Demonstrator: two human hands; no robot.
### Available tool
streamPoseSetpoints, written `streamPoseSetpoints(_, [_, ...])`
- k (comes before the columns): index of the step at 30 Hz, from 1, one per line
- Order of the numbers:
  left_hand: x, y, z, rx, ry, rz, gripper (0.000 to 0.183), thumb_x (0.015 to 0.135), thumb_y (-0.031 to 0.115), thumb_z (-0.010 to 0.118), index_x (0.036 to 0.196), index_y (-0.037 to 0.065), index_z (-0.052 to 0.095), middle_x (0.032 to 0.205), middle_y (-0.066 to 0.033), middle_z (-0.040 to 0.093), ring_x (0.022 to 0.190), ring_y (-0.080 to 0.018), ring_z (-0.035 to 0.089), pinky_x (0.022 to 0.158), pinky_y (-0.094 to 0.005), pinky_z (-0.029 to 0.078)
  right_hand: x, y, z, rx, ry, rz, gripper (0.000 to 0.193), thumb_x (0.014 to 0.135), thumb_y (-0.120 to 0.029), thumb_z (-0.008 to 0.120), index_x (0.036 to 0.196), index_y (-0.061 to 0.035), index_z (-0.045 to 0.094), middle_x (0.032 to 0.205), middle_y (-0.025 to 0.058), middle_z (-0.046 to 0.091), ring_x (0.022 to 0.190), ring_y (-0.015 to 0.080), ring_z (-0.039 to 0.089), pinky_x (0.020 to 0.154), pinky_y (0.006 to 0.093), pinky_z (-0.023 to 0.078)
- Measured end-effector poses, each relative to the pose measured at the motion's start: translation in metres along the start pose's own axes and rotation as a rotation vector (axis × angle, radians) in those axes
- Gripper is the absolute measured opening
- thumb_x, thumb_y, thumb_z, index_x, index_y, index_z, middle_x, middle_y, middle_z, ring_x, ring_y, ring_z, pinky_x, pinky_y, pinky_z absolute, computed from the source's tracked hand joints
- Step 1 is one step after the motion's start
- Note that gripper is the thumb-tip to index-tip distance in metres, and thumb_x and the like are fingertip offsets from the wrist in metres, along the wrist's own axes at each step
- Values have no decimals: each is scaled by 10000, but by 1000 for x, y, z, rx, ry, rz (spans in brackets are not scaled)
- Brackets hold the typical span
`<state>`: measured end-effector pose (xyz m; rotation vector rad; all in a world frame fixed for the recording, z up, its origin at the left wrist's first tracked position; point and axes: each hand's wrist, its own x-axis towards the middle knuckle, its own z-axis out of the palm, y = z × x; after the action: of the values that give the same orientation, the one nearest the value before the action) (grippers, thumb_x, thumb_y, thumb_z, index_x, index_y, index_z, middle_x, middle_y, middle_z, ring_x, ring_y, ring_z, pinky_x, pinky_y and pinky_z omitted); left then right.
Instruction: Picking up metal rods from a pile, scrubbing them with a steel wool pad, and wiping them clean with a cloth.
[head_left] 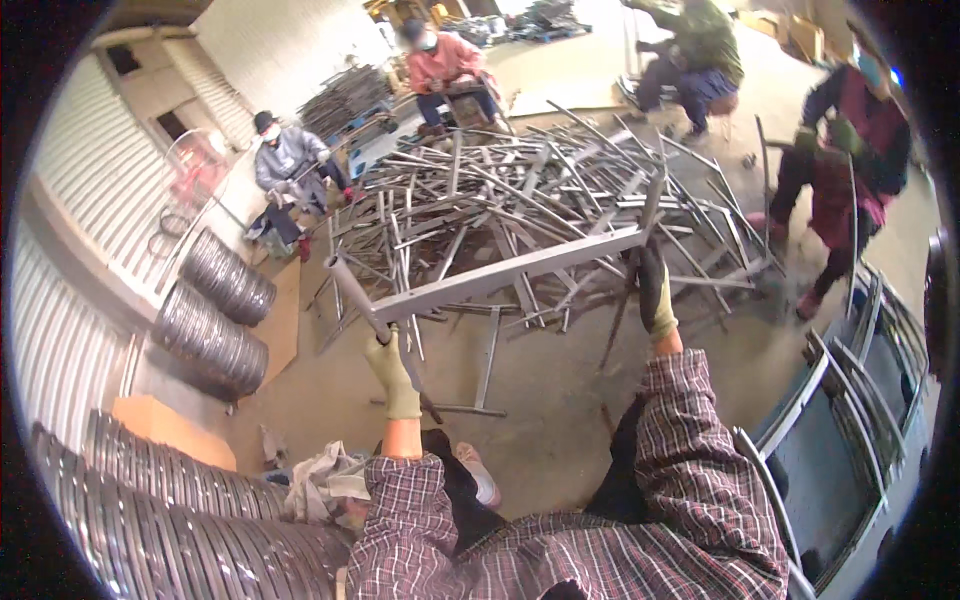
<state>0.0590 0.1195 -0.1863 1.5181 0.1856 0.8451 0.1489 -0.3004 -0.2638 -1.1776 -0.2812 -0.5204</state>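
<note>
Item in hand: one grey metal frame (510, 272), a crossbar with a bar across each end, held up in front of the body, between the wearer and the pile (480, 200). It is well off the floor (540, 390) and set down nowhere.

Left hand (393, 375): gloved, at the frame's left end, fingers apparently closed around the end bar just below the crossbar. Right hand (655, 290): gloved, at the right end, fingers appearing wrapped on that end bar; their tips are partly hidden.

Progress, as judged: the frame looks joined into one piece, and its handling is under way, not complete. Whether its joints are finished cannot be told. A large quantity is left: the pile of loose-lying metal pieces covers much of the floor ahead. At right, several bent bars (850, 390) lie on or against a blue panel (800, 430); whether these count as done cannot be determined.

Also noted: ring stacks (225, 275) at left, and four co-workers seated around the pile, the nearest in dark red (840, 160) at right, also handling a metal piece.
</note>
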Motion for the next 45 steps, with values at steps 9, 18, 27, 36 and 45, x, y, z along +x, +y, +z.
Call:
streamPoseSetpoints(9, [27,-56,-37,-416,6,-343,123,921,206,632,844,124,584,712,34,545,604,-85,499,549,-255,372,24,-123,126,-509,-71,-126,184,905,-61,603,1046,37,667,808,29,684,721,70,576,646,243,468])
streamPoseSetpoints(18, [2,-118,-6,-554,-103,-630,153,924,265,636,1041,167,643,878,16,629,780,-110,583,723,-306,498,71,-131,159,-849,-143,-456,140,905,-49,603,1021,21,637,772,105,654,658,136,541,614,300,464])
streamPoseSetpoints(27, [37,-117,-14,-485,-54,-576,269,899,325,628,1076,123,644,982,11,644,912,-134,600,798,-324,489,51,-84,173,-699,157,-462,186,880,-66,645,1040,29,632,817,169,652,718,202,605,665,335,484])
streamPoseSetpoints(36, [29,-53,8,-125,2,-13,268,941,157,605,1139,-24,594,1072,-62,620,970,-162,565,884,-328,438,27,20,85,46,468,-221,321,883,13,556,1204,4,574,1018,47,632,871,152,603,757,283,490])
streamPoseSetpoints(45, [-9,110,96,427,-6,625,341,865,27,612,1197,-29,561,1047,-161,652,981,-255,633,887,-354,476,38,85,38,89,658,113,176,897,-75,621,1058,-7,614,880,5,612,782,129,558,734,280,468])
